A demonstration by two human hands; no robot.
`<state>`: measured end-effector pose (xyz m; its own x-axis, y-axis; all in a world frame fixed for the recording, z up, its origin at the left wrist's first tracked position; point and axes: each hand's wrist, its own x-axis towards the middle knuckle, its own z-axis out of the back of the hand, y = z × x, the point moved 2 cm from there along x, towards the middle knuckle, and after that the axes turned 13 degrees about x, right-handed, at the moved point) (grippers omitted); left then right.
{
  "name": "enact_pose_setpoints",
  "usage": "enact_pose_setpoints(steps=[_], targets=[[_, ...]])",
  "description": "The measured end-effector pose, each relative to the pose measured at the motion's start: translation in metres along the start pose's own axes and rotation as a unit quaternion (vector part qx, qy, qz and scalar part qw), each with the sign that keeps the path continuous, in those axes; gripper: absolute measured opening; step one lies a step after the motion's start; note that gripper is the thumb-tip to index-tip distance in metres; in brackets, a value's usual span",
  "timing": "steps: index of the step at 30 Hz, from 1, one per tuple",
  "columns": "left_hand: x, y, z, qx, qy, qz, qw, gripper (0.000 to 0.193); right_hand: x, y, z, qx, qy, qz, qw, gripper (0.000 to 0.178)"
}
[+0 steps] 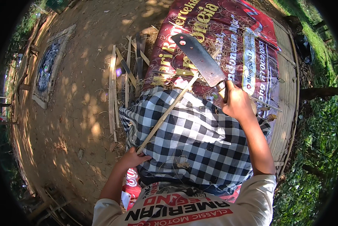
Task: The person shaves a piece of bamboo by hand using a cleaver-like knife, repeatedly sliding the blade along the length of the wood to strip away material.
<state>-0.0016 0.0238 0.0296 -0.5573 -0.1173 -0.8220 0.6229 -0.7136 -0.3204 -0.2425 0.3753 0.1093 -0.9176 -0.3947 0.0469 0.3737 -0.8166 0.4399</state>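
My right hand (237,101) is wrapped round the handle of a cleaver (203,63), whose broad dark blade points up and to the left over a maroon banner. Low on the left, my left hand (134,158) grips the near end of a long, thin bamboo strip (164,117). The strip slants up across the black-and-white checked cloth (199,130) on my lap, and its far part passes beside the blade. Whether blade and strip touch, I cannot tell. Some fine curled shavings lie on the cloth.
Several split bamboo strips (112,90) lie on the dirt ground to the left. The printed banner (248,22), strewn with shavings, covers part of a bamboo-slat platform (287,101). A framed ash pit (50,66) is at far left; green plants (319,150) grow at right.
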Motion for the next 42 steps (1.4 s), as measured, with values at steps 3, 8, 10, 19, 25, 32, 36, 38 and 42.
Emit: enact_pose_setpoints(steps=[3,8,10,19,25,32,36,38,42], targets=[[0.011,0.022,-0.009,-0.006,0.006,0.014,1.000,0.075,-0.017,-0.003,0.018,-0.040,-0.046,0.004,0.998,0.043],[0.007,0.005,0.004,0.013,0.019,0.005,1.000,0.072,-0.049,-0.027,0.036,-0.100,-0.100,0.054,0.988,0.040],[0.005,-0.001,0.007,0.025,0.002,-0.019,1.000,0.067,-0.056,-0.024,0.028,-0.045,-0.086,0.034,0.995,0.041],[0.020,0.013,0.001,0.046,0.073,-0.017,0.996,0.061,-0.043,0.056,-0.037,-0.086,0.027,0.155,0.984,0.016],[-0.001,0.005,-0.001,0.039,-0.023,-0.005,0.999,0.048,0.000,-0.004,-0.009,-0.108,-0.103,0.141,0.979,0.012],[0.017,0.014,-0.006,-0.021,-0.041,-0.139,0.989,0.059,0.004,-0.073,0.036,-0.034,-0.111,-0.188,0.975,0.024],[0.004,-0.005,0.010,0.116,0.029,0.018,0.993,0.082,-0.012,-0.055,0.014,0.073,-0.145,-0.195,0.967,0.025],[0.004,0.001,0.003,0.071,-0.013,-0.020,0.997,0.075,-0.021,-0.042,0.007,0.104,-0.159,-0.206,0.960,0.027],[0.004,0.006,-0.004,0.047,-0.056,-0.041,0.997,0.062,-0.033,-0.022,0.000,0.214,-0.208,-0.214,0.930,0.030]])
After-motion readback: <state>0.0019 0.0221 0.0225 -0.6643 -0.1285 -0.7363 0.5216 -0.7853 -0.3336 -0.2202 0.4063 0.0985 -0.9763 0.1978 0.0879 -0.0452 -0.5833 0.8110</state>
